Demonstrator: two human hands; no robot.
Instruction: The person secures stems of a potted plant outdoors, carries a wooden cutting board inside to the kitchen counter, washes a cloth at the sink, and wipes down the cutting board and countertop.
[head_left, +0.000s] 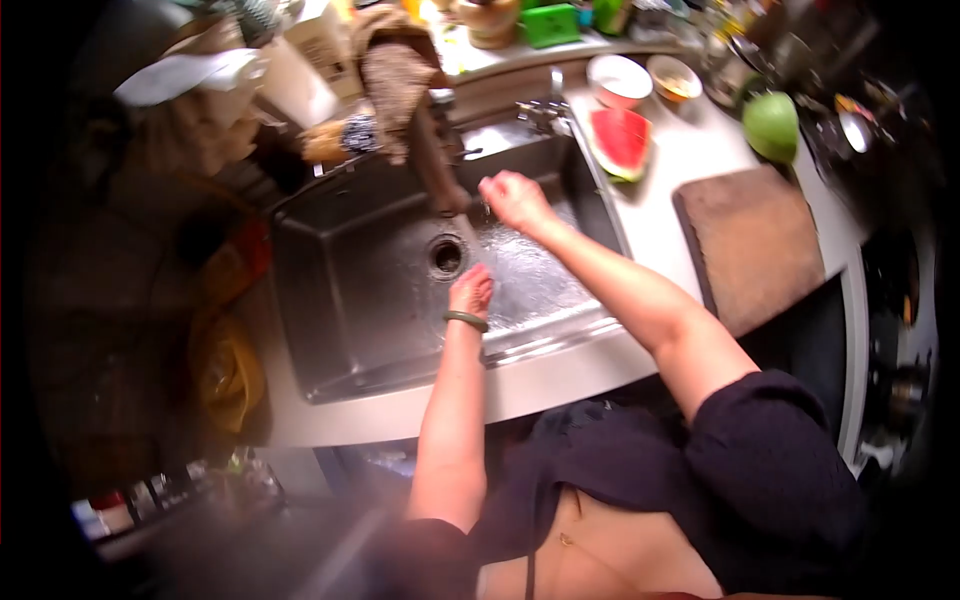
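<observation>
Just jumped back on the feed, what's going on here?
A person has both bare hands over the metal sink: the right hand is farther in, the left hand nearer, by the drain. Water ripples in the basin. I can't make out anything in either grip. On the counter to the right sit a cut watermelon piece and a board.

Sink (340, 290): silvery grey, brighter streaks on right side; drain (447, 258): near-black centre, grey ring. Counter (652, 225): off-white. Bangle (466, 320): dull green. Shirt (765, 480): plain, very dark, navy to black. Watermelon piece (620, 142): red flesh, pale band, green rind. Large bowl (618, 80): white. Small bowl (684, 95): pale rim, orange below. Round fruit (770, 127): plain green. Board (752, 245): brown, darker left edge. Hanging cloth (393, 80): mottled brown. Container at back (549, 27): bright green. Bag at left (228, 378): yellow.
</observation>
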